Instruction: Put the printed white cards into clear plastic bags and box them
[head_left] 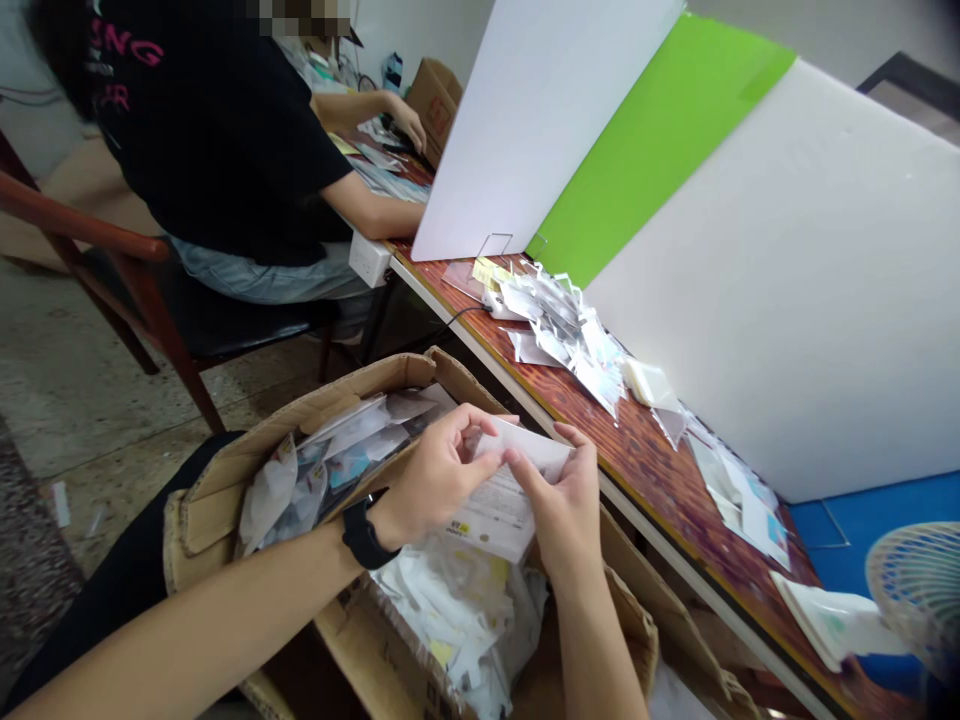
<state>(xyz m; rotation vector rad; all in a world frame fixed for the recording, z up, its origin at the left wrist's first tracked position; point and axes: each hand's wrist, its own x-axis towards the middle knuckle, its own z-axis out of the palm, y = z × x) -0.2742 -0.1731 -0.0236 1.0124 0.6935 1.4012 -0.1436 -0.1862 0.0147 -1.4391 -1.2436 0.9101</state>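
the left forearm point(210, 625) leads to the left hand point(439, 470), clamped with the right hand point(562, 495) on a white printed packet point(495, 508), above pale scraps point(450, 600) in a cardboard box point(367, 645) beside the desk point(649, 470).

A chair point(206, 325) (wooden-armed), a fan point(911, 580), a green panel point(652, 140).

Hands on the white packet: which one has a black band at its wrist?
The left hand; the black band is around its wrist. The right hand, on the same white packet, has a bare wrist.
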